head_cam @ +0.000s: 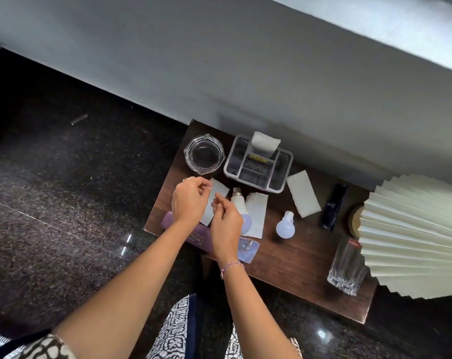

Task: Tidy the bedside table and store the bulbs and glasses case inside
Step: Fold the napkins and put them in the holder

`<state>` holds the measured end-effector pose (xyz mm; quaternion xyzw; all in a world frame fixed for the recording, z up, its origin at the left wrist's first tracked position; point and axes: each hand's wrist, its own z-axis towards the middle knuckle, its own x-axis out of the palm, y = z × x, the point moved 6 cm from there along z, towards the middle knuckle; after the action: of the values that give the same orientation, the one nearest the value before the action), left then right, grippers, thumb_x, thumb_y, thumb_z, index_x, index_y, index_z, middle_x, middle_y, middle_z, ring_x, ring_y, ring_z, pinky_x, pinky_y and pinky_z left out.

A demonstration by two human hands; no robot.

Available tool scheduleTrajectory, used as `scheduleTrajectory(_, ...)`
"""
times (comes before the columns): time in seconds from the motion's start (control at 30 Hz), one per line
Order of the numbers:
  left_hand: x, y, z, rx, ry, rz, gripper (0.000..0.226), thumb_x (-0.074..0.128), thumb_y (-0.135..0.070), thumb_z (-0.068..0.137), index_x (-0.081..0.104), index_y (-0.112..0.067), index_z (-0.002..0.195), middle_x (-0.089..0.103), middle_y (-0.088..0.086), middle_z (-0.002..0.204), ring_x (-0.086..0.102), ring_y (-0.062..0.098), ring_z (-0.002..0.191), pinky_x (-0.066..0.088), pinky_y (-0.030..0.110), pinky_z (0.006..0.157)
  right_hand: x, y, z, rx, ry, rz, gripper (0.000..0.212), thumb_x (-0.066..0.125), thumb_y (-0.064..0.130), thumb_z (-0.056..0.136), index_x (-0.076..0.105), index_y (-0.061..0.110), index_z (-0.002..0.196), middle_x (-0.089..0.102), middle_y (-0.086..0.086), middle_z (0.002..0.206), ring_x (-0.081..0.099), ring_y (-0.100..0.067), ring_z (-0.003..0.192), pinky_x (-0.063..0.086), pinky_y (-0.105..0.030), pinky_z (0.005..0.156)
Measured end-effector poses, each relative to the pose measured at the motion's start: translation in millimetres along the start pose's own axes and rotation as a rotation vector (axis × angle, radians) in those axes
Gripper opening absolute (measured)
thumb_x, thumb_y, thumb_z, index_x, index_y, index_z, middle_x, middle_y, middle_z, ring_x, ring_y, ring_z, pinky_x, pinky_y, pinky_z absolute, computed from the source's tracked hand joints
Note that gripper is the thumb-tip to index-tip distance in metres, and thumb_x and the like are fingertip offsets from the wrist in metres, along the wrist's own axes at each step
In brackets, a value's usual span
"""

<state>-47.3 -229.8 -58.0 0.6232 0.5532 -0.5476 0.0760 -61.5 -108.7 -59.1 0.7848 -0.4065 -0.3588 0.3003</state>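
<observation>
Leaning over a dark wooden bedside table [292, 265] set against a grey wall, working above its front left corner with both hands. With the left hand [191, 200], fingers curled, pinching the far corner of a slip of paper [217, 193] between thumb and forefinger. With the right hand [226, 224], fingers likewise curled in over the middle of that slip; cannot tell whether gripping it or only touching. Wearing a pink-and-white thread bracelet [231, 266] on the right wrist. Under the wrists, along the table's front edge, a purple glasses case [196, 237], lying flat and partly hidden by both forearms. Just right of the right hand, a white bulb [239, 202] on its side, cap toward the wall, globe half hidden behind the hand. Further right and apart from it, a second bulb [285, 225], also on its side with cap toward the wall. Between the two bulbs, a second slip [256, 216]; beyond, nearer the wall, a third slip [303, 193]. At the back left, a clear glass ashtray [204, 154], and just beside it a grey divided caddy [279, 174] with a folded white tissue [265, 142] standing in its far compartment. By the case's right end, a translucent pouch [250, 251] at the front edge. On the right, a slim dark object [333, 207], a cut-glass tumbler [346, 265] and a pleated cream lampshade [413, 237]
</observation>
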Motion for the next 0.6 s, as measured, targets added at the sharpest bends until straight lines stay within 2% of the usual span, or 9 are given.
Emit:
scheduleTrajectory(0.13, 4.0, 10.3, 5.0, -0.072, 0.039, 0.043, 0.015, 0.061, -0.018, 0.088, 0.071, -0.019, 0.099, 0.070, 0.000, 0.096, 0.064, 0.016, 0.087, 0.054, 0.035, 0.080, 9.6, -5.7, 3.0, 0.063, 0.041, -0.068, 0.035, 0.037, 0.008, 0.098, 0.055, 0.006, 0.128, 0.057, -0.008, 0.133, 0.050, -0.017, 0.125, 0.036, -0.026, 0.108)
scheduleTrajectory(0.27, 8.8, 22.8, 7.9, -0.190, 0.081, 0.087, 0.017, 0.060, -0.018, 0.088, 0.071, -0.018, 0.101, 0.071, 0.004, 0.103, 0.065, 0.022, 0.097, 0.054, 0.038, 0.085, 15.2, -15.5, 6.8, 0.137, 0.066, -0.108, 0.037, 0.036, 0.008, 0.098, 0.052, 0.004, 0.131, 0.046, -0.009, 0.144, 0.039, -0.020, 0.135, 0.027, -0.024, 0.112)
scheduleTrajectory(0.4, 11.4, 32.2, 10.2, -0.243, 0.092, 0.116, 0.022, 0.058, -0.015, 0.089, 0.069, -0.015, 0.108, 0.069, 0.007, 0.111, 0.062, 0.025, 0.105, 0.051, 0.036, 0.087, 24.5, -24.0, 8.0, 0.170, 0.154, -0.158, 0.038, 0.036, 0.010, 0.099, 0.049, 0.003, 0.133, 0.032, -0.008, 0.152, 0.032, -0.020, 0.139, 0.024, -0.026, 0.113)
scheduleTrajectory(0.6, 18.9, 37.6, 13.3, -0.234, 0.137, 0.106, 0.033, 0.063, -0.013, 0.087, 0.062, -0.013, 0.120, 0.069, 0.005, 0.112, 0.063, 0.022, 0.106, 0.052, 0.038, 0.091, 27.4, -26.7, 10.2, 0.167, 0.151, -0.186, 0.037, 0.036, 0.009, 0.099, 0.049, 0.002, 0.133, 0.033, -0.006, 0.151, 0.034, -0.019, 0.137, 0.024, -0.025, 0.113)
